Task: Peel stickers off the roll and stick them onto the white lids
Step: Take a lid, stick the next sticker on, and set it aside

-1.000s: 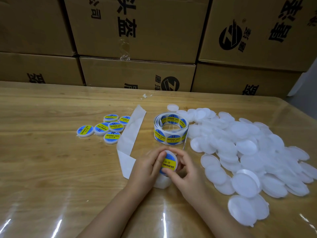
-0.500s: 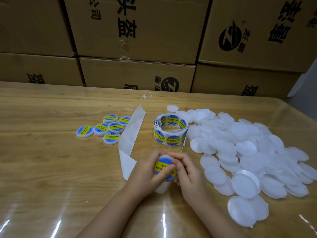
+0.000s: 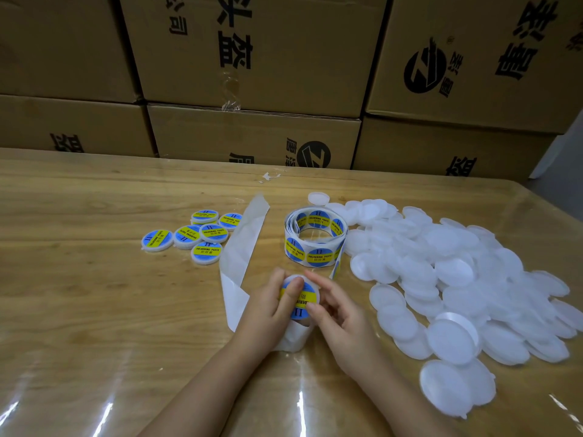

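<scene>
The lid (image 3: 302,300), at six o'clock from the roll (image 3: 315,238), has turned in my left hand (image 3: 268,307), whose thumb now presses its sticker (image 3: 308,298) flat while fingers of my right hand (image 3: 342,320) pinch the rim, so it is nearly done, I judge.

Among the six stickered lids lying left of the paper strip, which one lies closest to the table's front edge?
The stickered lid at the group's front, just beside the backing strip; the other five lie farther back.
</scene>
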Available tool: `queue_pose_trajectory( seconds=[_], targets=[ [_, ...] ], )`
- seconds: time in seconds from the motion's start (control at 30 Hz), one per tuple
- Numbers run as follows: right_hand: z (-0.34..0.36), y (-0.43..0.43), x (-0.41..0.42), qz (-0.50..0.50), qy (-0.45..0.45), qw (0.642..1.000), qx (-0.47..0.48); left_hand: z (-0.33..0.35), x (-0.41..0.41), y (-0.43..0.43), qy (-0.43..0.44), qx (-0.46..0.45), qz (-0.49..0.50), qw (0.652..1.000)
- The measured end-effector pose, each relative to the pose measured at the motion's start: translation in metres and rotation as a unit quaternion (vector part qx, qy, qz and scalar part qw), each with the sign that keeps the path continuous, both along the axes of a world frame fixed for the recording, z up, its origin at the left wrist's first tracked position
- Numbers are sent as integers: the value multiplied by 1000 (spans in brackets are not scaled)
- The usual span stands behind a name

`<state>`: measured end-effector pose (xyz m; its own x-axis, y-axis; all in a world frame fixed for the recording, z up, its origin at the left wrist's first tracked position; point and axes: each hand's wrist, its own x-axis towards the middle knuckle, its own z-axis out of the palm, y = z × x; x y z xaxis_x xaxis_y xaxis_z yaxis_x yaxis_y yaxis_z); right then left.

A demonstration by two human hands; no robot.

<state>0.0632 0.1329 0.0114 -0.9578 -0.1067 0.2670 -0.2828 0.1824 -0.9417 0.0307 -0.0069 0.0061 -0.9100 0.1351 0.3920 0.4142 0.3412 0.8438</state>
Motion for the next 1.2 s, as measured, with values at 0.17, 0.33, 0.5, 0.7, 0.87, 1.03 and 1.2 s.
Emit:
queue_pose_trajectory(
  seconds=[0.17,0.33,0.5,0.7,0.87,1.03,1.2],
  targets=[
    [-3,0,0,0,8,1000,-3,1,1,0,30,-24,6,999],
    [-4,2,-1,5,10,1000,-16,1,2,-3,50,-42,9,998],
    [-3,3,-2,8,22,999,-38,2,5,-2,43,-63,11,997],
    [-4,2,-2,-35,26,998,-50,5,8,-1,58,-93,12,994],
    [-5,5,-4,-60,28,996,-60,8,9,2,147,-133,-26,980],
    [0,5,-1,-42,35,998,-32,9,9,1,115,-120,-44,985],
    [1,4,1,-35,21,999,-9,2,7,0,69,-60,1,996]
  ],
)
